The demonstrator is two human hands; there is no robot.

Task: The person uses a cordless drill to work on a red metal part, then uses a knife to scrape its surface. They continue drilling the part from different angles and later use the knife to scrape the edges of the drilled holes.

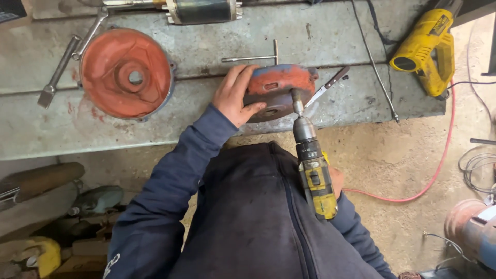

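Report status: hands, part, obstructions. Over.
Left hand steadying round red-and-blue metal housing. Right hand gripping yellow cordless drill, bit against housing. Knife alongside.

A small pale label (311, 154) is seen on the drill's dark collar; a dark label (440, 27) sits on the yellow tool's body.

Round cover (126, 75) left of housing (279, 93); heat gun (426, 49) right.
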